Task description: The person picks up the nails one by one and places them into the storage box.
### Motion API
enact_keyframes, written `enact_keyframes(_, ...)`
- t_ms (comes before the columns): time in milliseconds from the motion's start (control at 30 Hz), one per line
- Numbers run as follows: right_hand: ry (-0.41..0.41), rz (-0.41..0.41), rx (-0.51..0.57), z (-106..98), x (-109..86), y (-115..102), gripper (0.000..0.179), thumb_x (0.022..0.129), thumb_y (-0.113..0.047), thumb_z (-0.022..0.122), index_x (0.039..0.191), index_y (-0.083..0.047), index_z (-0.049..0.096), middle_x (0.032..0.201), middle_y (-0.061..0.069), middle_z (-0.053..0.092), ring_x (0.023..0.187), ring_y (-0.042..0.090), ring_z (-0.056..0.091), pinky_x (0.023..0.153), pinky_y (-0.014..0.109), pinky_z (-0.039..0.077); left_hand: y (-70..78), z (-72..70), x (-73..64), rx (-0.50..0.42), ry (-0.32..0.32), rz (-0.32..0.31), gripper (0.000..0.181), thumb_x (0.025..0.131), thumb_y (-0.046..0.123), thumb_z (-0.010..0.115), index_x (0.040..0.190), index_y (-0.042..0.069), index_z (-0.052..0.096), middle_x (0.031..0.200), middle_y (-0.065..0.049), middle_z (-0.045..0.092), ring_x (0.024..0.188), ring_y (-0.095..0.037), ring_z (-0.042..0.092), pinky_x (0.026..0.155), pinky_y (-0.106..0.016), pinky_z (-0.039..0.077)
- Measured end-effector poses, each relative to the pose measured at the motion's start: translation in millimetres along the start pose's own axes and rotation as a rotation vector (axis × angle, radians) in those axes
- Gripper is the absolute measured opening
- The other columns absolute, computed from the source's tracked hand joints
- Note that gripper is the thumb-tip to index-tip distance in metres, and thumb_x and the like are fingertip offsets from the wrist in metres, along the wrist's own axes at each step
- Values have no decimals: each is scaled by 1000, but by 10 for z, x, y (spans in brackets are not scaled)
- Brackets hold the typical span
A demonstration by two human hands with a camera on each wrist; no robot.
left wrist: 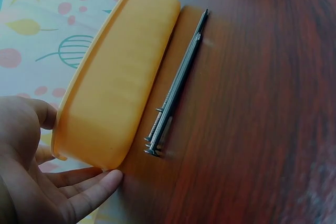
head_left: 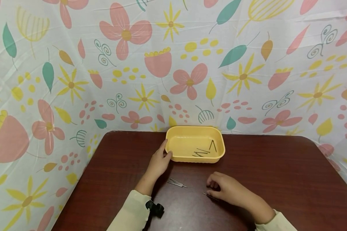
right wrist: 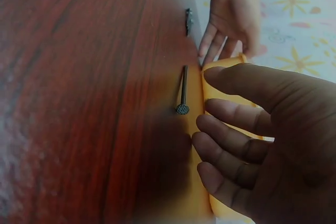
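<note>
My left hand (head_left: 159,160) holds the left end of a shallow yellow plastic tray (head_left: 196,159), thumb at its near corner and fingers along its end wall. In the left wrist view, its fingers (left wrist: 89,195) meet the tray's lower edge. Over the table, my right hand (head_left: 229,189) hovers with loosely bent fingers and holds nothing. Close by its thumb lies a single nail (head_left: 210,196), whose flat textured head shows in the right wrist view. Between the hands rests a small bunch of nails (head_left: 177,183), side by side. Several nails (head_left: 201,151) lie scattered in the tray's right half.
The dark reddish-brown wooden table (head_left: 277,166) has rounded far corners. Behind it hangs a white floral cloth (head_left: 191,106), close to the tray's far side. A black strap with a small device (head_left: 155,209) sits at the left wrist.
</note>
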State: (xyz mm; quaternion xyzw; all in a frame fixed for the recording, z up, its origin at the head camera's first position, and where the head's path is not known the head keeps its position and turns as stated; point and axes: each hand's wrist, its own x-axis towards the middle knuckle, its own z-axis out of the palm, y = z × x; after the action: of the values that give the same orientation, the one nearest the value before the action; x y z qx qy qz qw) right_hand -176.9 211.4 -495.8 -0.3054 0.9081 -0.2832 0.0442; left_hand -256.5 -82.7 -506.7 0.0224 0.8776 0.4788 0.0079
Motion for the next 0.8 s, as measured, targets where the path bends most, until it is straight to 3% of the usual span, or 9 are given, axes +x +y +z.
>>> enact_keyframes(167,-25,2,-9,13,-2,-5,18,86,-25,80,89,-22,62,83,-11,56,75,-1,53,65,20,46,5,1,5,-5,-10,-8,63,103,36,51,161,30,28,145,-10,55,95,-20,63,69,-31,49)
enact_keyframes(433,-44,-28,-25,33,5,2,17,84,-18,79,84,-20,62,78,-12,55,70,-3,50,62,19,44,0,7,8,-6,-12,-10,63,103,36,52,161,29,28,126,-11,62,85,-18,61,66,-30,48)
enact_keyframes(800,-54,-44,-34,51,16,10,18,85,-14,77,81,-23,62,76,-13,55,69,-6,48,61,18,43,0,3,6,-9,-13,-7,63,103,34,52,161,28,29,113,-10,62,78,-17,58,64,-30,48)
